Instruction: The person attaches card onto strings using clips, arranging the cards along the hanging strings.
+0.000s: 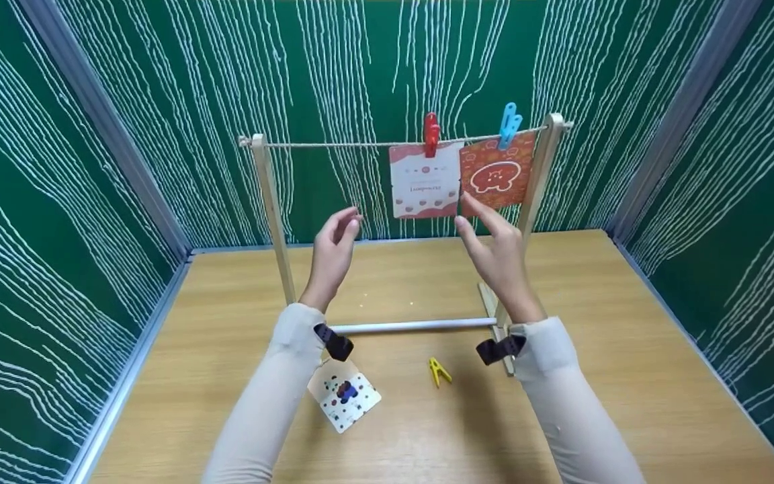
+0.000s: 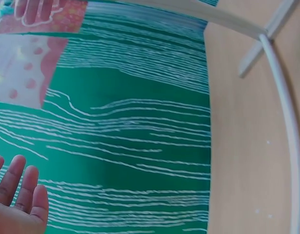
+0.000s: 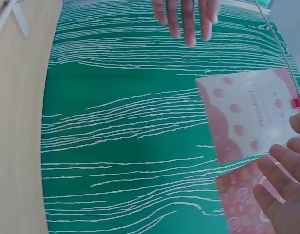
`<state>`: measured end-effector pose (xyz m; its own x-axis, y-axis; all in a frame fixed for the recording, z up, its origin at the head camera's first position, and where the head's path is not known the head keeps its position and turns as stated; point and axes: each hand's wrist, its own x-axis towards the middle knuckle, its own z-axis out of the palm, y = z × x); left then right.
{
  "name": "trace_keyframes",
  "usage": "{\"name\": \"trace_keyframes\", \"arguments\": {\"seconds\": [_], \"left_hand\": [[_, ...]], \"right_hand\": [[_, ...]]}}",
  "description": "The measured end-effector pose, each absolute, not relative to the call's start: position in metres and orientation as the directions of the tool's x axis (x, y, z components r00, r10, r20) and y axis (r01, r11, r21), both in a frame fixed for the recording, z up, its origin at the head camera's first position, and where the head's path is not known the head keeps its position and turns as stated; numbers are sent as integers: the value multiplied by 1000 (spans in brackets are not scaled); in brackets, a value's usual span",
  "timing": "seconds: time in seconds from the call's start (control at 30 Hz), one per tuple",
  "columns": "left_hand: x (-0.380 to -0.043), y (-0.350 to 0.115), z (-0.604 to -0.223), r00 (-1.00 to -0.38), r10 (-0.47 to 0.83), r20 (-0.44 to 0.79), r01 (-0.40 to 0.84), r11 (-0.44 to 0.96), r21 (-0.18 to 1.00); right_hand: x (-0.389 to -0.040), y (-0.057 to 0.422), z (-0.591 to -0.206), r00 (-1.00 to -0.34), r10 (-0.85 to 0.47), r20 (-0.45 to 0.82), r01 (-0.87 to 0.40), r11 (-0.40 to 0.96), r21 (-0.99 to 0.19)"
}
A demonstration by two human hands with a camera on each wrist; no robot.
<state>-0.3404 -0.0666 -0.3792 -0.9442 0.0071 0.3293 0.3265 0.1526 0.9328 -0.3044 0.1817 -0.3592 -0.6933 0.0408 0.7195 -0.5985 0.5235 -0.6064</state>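
Note:
A white and pink card (image 1: 425,185) hangs from a rope (image 1: 333,144) by a red clothespin (image 1: 431,134). To its right a red-orange card (image 1: 496,171) hangs under a blue clothespin (image 1: 509,126). My right hand (image 1: 498,252) is raised in front of these cards, fingers spread and holding nothing. Left of the cards my left hand (image 1: 333,252) hovers below the rope, its fingers loosely bent around nothing. In the right wrist view the right hand (image 3: 286,195) overlaps the red-orange card. On the table lie a yellow clothespin (image 1: 438,372) and a spotted card (image 1: 345,396), partly behind the left forearm.
The rope is tied between two wooden posts, a left post (image 1: 273,222) and a right post (image 1: 540,181). A pale rod (image 1: 414,327) joins them low down. Green walls with white wavy lines (image 1: 333,81) enclose the wooden table (image 1: 212,376).

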Motion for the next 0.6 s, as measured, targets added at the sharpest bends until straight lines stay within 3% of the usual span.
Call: {"name": "trace_keyframes", "arguments": {"seconds": [0.27, 0.6], "left_hand": [[-338, -82, -412, -970, -16, 243, 236, 186, 954], [-331, -98, -454, -990, -32, 137, 125, 249, 960]], "right_hand": [[-300, 188, -393, -817, 37, 576, -502, 445, -741], [-294, 197, -438, -912, 12, 411, -363, 446, -819]]}}
